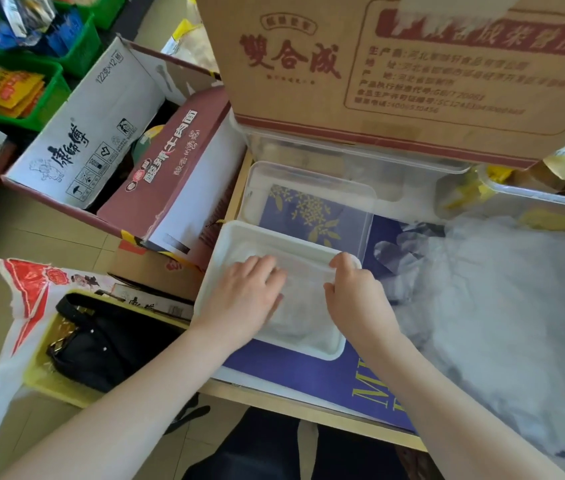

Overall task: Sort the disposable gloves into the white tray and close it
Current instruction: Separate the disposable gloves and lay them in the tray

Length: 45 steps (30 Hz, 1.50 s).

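The white tray (236, 237) lies on a blue mat at the table's near left. A flat stack of clear disposable gloves (303, 306) fills it. My left hand (244, 294) presses flat on the stack's left side with straight fingers. My right hand (353, 292) pinches the gloves at the tray's right rim, fingers curled. A clear plastic lid (308, 188) lies just behind the tray. A big loose heap of clear gloves (495, 306) covers the table to the right.
A large cardboard box (395, 64) stands behind the tray over a clear container (343, 150). Open cartons (118, 140) sit to the left below table level, a black bag (107, 341) in a yellow tray nearer me. Green baskets (49, 81) sit far left.
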Available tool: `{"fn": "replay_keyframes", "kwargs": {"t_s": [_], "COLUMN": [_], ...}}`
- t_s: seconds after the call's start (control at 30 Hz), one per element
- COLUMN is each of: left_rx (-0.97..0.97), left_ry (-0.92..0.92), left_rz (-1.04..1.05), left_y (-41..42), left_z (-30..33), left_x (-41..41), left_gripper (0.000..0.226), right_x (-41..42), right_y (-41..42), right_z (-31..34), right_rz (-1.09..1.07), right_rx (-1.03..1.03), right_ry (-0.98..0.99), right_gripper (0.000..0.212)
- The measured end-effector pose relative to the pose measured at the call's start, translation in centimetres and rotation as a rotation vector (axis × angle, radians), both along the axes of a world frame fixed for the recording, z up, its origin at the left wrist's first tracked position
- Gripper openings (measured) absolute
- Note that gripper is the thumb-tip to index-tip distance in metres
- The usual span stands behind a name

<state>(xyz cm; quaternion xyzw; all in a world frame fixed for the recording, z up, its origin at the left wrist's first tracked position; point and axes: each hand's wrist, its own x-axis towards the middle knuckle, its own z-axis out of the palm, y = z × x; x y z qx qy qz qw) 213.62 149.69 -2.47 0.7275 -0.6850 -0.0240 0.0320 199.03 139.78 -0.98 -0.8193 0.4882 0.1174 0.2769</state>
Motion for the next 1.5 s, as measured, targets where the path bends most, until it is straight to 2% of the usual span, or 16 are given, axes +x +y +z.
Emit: {"fn": "replay_keyframes", "kwargs": {"t_s": [0.03,0.1,0.17,0.2,0.23,0.3,0.4,0.57,0.73,0.87,0.97,1.07,1.13,1.27,1.4,1.5], "left_rx": [0.069,0.262,0.402,0.479,0.566,0.575,0.541,0.48,0.424,0.398,0.508,0.492,0.383,0.214,0.205,0.186], "left_ry": [0.013,0.01,0.028,0.046,0.036,0.016,0.012,0.001,-0.177,-0.107,0.011,0.095,0.177,0.306,0.463,0.467], "left_rz": [-0.011,0.036,0.053,0.062,0.066,0.051,0.041,0.013,-0.117,-0.085,-0.037,-0.029,-0.032,-0.176,-0.275,-0.32], "left_y": [0.3,0.5,0.1,-0.1,-0.5,-0.7,-0.5,-0.6,-0.7,-1.1,-1.6,-2.4,-3.2,-5.9,-8.3,-9.7], "left_z": [-0.6,-0.6,-0.7,-0.8,-0.5,-0.5,0.0,0.3,-0.2,0.1,1.6,3.1,3.7,4.0,3.9,3.5], "left_x": [0.3,0.8,1.2,1.3,1.4,1.1,1.0,1.8,3.3,3.5,2.2,0.3,-1.3,-4.6,-8.8,-11.6], "left_gripper": [0.05,0.064,0.077,0.079,0.082,0.088,0.081,0.076,0.075,0.097,0.087,0.072,0.06,0.046,0.04,0.038], "right_x": [0.2,0.3,0.4,0.5,0.7,1.5,2.5,1.5,-0.5,-0.8,-1.5,-4.2,-7.1,-14.3,-20.5,-23.7], "right_y": [0.3,0.7,1.1,1.5,1.9,2.8,3.8,2.3,0.4,0.3,-0.1,-1.0,-1.9,-3.9,-4.3,-4.3], "right_z": [0.2,0.6,0.4,0.1,-0.2,-0.9,-2.6,-3.5,-4.1,-4.2,-3.5,-2.2,-1.7,-3.0,-4.7,-5.6], "right_rz": [0.069,0.182,0.228,0.266,0.316,0.408,0.464,0.471,0.536,0.547,0.548,0.402,0.202,-0.111,-0.359,-0.488], "right_rx": [-0.06,-0.357,-0.674,-0.745,-0.734,-0.618,-0.42,-0.419,-0.634,-0.647,-0.609,-0.526,-0.47,-0.437,-0.353,-0.259], "right_ry": [0.083,0.103,-0.013,-0.097,-0.179,-0.269,-0.084,-0.034,0.011,0.043,-0.076,-0.384,-0.463,-0.278,0.028,0.157], "right_gripper": [0.028,0.034,0.032,0.031,0.03,0.038,0.073,0.046,0.016,0.026,0.021,0.028,0.029,0.042,0.065,0.073]}}
